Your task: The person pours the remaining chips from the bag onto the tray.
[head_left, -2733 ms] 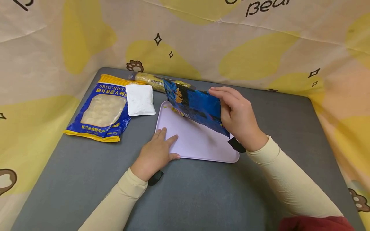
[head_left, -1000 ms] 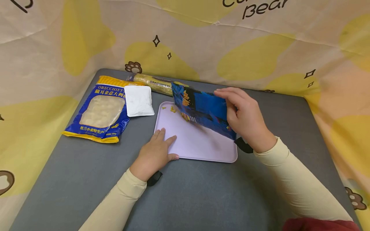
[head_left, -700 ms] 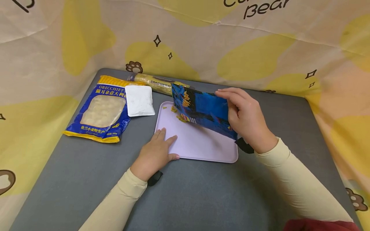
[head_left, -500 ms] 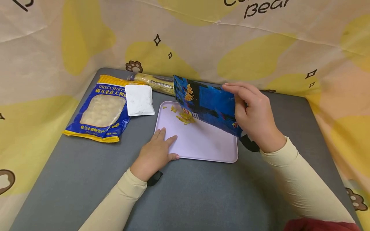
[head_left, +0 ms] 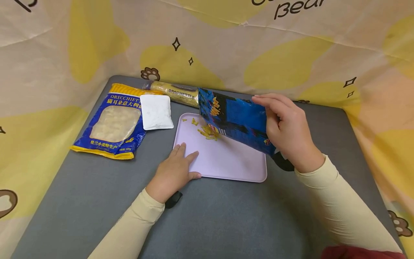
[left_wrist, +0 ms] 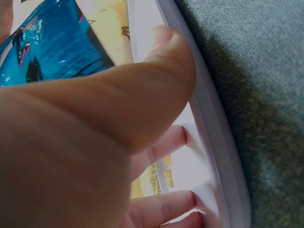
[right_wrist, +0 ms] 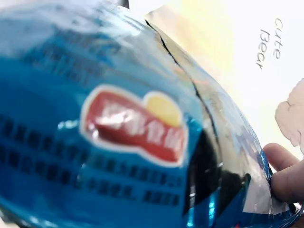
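the blue bag hung tilted above the lilac tray, its right end gripped by the right hand. small yellow pieces lay on the tray, near its far left. the left hand rested with fingers spread at the tray's near left corner. beyond, on the grey table, a white packet overlapped the orecchiette bag, near the spaghetti pack.

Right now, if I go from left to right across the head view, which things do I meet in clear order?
Orecchiette bag, white packet, small yellow pieces, blue bag, right hand.
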`<state>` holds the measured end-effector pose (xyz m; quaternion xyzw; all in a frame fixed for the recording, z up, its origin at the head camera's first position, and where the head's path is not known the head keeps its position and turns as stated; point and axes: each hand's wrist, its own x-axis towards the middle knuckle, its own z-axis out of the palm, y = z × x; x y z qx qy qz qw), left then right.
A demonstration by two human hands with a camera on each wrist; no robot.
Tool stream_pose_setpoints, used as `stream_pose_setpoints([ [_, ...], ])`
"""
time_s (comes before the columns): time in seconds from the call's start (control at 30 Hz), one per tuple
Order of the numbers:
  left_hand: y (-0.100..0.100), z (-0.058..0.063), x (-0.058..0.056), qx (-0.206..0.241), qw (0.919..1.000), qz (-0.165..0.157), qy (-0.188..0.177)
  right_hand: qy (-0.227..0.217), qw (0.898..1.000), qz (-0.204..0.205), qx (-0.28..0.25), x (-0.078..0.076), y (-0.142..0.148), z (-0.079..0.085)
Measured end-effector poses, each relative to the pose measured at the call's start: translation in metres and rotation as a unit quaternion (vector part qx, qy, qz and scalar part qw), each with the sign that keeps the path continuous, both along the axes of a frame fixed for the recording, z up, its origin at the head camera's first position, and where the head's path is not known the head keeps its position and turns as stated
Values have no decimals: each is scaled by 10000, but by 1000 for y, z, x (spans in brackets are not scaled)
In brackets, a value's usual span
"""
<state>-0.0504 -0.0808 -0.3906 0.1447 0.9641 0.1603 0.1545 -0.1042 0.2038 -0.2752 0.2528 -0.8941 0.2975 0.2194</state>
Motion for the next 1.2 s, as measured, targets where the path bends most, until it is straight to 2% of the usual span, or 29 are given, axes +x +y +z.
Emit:
stream_pose_setpoints([
  [0.23,1,0,-1,-62,10000,-13,0,-285,9989,63,354,2,3,-5],
  [0.43,0,0,-1,-17,10000,27,-67,-100,9997,-208,122,3,7,7],
  [0.7,0,0,-1,-54,9999,29,-105,-346,9983,100,464,5,4,-1],
  [0.9,1,0,-1,-65,9999,39,-150,-217,9996,-40,196,10,7,9],
  [1.1,0,-1,-1,-56,9999,32,-101,-373,9980,74,506,11,9,4],
  [1.2,0,-2,-1,-35,10000,19,-74,-269,9989,-50,389,13,11,9],
])
